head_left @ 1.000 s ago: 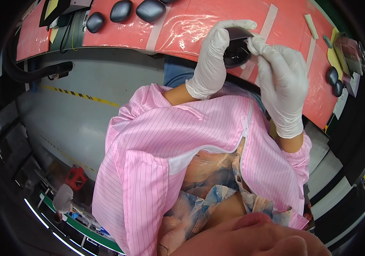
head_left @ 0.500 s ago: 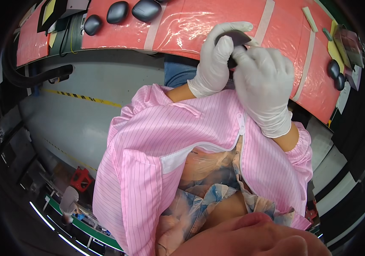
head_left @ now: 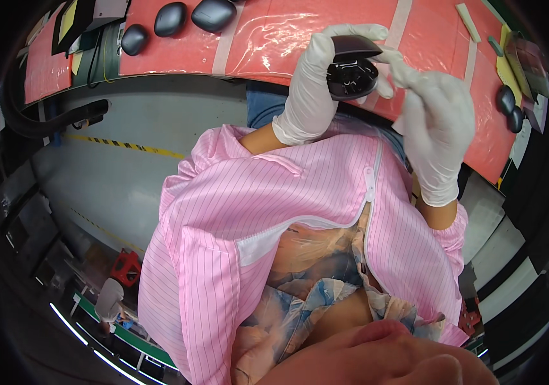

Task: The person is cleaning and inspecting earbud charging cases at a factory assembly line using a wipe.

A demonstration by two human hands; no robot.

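Observation:
My left hand (head_left: 313, 86), in a white glove, grips a dark hinged earbud case (head_left: 353, 78) above the near part of the table. Its lid is raised, and the glossy black inside with shaped hollows faces me. Just to the right is my gloved right hand (head_left: 438, 122), its fingers bent and partly blurred, fingertips close to the lid. A pale pointed edge shows beneath those fingers; whether it is a cloth or part of the glove I cannot make out.
Red plastic-covered tabletop (head_left: 274, 48) with pale tape strips. Closed dark cases lie at the far left (head_left: 170, 19) and at the right (head_left: 505, 99). A pale stick (head_left: 468, 22) lies at the far right. A black hose (head_left: 50, 119) curves beside the table; a person (head_left: 109, 301) is in the background.
My right hand has moved right, away from the case. The case now shows its raised lid and inside, which my hands mostly covered before. My left hand still holds it.

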